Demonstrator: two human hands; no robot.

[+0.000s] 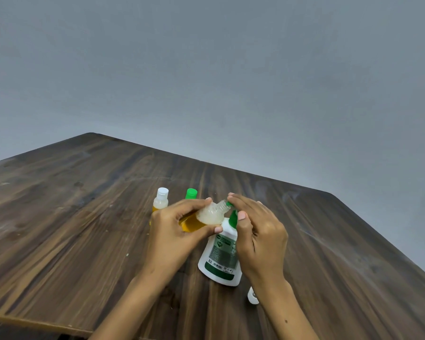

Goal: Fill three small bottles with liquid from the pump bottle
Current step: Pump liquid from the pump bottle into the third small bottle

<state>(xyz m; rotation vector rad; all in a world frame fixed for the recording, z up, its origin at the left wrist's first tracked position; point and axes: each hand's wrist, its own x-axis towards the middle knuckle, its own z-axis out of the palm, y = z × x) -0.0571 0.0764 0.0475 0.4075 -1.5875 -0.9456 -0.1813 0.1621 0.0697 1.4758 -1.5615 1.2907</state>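
Observation:
My left hand (176, 229) grips a small clear bottle (206, 215) with no cap, tilted so its threaded neck meets the green pump nozzle; yellow liquid and foam fill part of it. My right hand (258, 231) rests on the green pump head (233, 218) of the white pump bottle (221, 257), which stands on the table. Behind my hands stand a small bottle with a white cap (161, 201) and a small bottle with a green cap (191, 193). A loose white cap (252, 296) lies by my right wrist.
The dark wooden table (71, 217) reaches its far edge a short way behind the bottles, with a grey wall (206, 69) beyond. Its near edge runs along the lower left.

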